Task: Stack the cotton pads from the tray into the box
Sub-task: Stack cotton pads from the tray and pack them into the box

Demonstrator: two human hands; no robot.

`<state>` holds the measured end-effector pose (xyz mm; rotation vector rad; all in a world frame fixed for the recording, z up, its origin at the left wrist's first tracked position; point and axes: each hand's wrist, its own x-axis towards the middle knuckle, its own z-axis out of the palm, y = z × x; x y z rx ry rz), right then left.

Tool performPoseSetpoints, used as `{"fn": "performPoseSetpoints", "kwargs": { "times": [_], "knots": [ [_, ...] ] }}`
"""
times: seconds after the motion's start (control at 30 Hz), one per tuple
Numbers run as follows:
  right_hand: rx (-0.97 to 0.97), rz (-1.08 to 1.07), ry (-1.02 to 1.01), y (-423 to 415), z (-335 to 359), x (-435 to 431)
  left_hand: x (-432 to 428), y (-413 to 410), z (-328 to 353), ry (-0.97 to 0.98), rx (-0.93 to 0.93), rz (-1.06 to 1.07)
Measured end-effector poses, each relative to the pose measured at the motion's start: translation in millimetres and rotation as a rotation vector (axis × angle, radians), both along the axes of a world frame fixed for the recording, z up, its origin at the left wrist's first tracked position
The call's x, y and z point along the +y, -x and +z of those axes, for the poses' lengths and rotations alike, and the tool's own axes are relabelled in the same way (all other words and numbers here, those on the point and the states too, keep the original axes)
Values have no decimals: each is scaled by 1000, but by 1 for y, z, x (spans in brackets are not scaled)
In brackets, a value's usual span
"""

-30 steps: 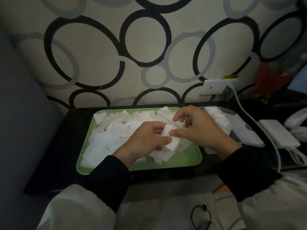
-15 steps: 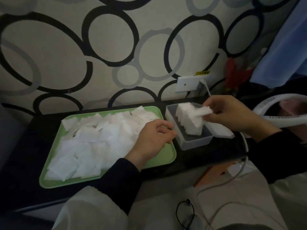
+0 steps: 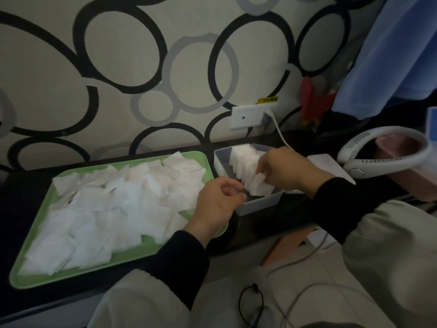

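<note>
Lowered now, the right hand (image 3: 286, 169) pinches a cotton pad (image 3: 260, 188) onto the row (image 3: 243, 159) inside the box (image 3: 257, 205). Beside it, the left hand (image 3: 217, 204) hangs loosely curled and empty. Most loose pads (image 3: 113, 204) are still heaped on the tray (image 3: 35, 278), left of both hands.

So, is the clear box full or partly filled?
Partly filled: cotton pads stand in a row inside the box, with bare floor visible along its left side.

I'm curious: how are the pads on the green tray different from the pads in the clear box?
White cotton pads on the green plastic tray lie flat and jumbled; pads in the clear plastic box stand in a neat row. The tray holds more. Both are white squares.
</note>
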<state>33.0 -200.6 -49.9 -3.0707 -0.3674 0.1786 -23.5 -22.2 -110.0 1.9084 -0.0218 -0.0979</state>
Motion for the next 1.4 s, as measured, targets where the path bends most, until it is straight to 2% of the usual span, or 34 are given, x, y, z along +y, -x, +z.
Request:
{"fn": "performPoseSetpoints", "kwargs": {
  "times": [0.13,0.27,0.4,0.53,0.7,0.83,1.0,1.4],
  "knots": [
    [-63,-71,-35,4,-10,3,3,-1,-1,-5,10,-15],
    [-95,-139,-153,10,-12,-1,7,-1,-1,23,9,1],
    [-83,-148,-180,17,4,0,18,0,3,55,19,25],
    [-155,-130,-303,21,15,17,38,4,10,45,16,61],
    [-118,-57,-539,27,19,68,78,10,26,106,24,174],
    [-53,-23,-629,15,5,112,113,8,38,152,-5,357],
    [86,25,-542,-12,-12,153,144,8,48,243,-7,474],
    [85,-83,-455,-56,-46,185,169,8,50,226,-11,486]
  ]
}}
